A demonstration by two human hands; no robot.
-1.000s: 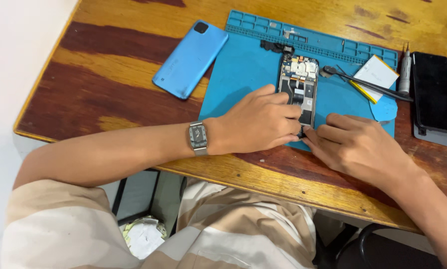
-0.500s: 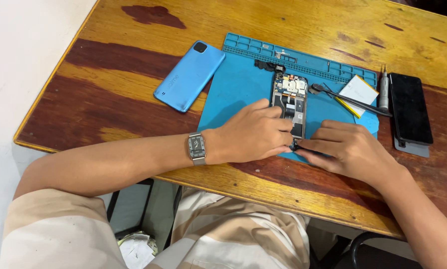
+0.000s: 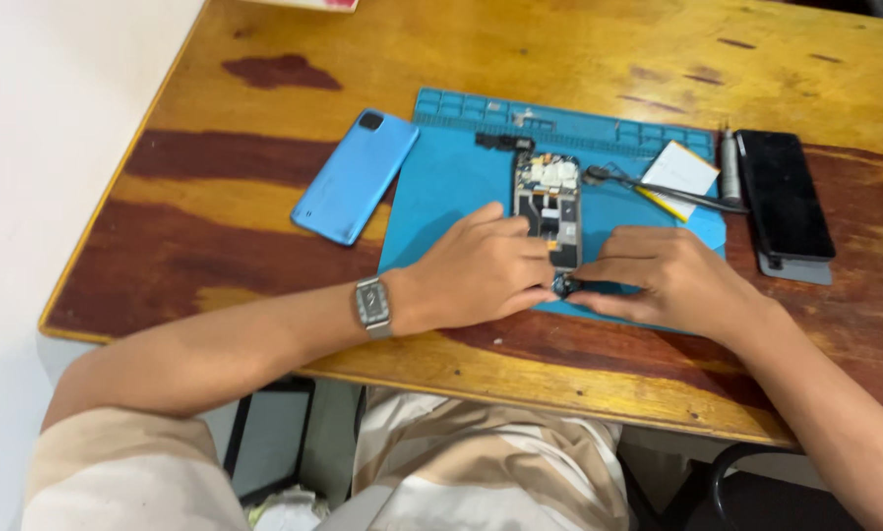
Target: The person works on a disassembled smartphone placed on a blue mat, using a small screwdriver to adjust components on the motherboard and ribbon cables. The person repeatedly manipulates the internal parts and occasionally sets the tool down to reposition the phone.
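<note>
An opened phone (image 3: 548, 202) with bare circuit boards lies upright on a blue repair mat (image 3: 451, 192). My left hand (image 3: 481, 270), a grey watch on its wrist, rests on the mat and grips the phone's lower left edge. My right hand (image 3: 663, 275) holds the lower right corner, fingertips pinched at a small dark part at the bottom end. Both hands cover the phone's lower third.
A blue phone back cover (image 3: 355, 175) lies left of the mat on the wooden table (image 3: 264, 246). Right of the opened phone are tweezers (image 3: 658, 189), a white-and-yellow card (image 3: 679, 169), a grey screwdriver (image 3: 730, 167) and a black phone (image 3: 784, 197). The table's near edge is close below my hands.
The view has shifted, so the table and everything on it sit lower and further left in frame. My hands keep their hold at the phone's lower end, almost unmoved.
</note>
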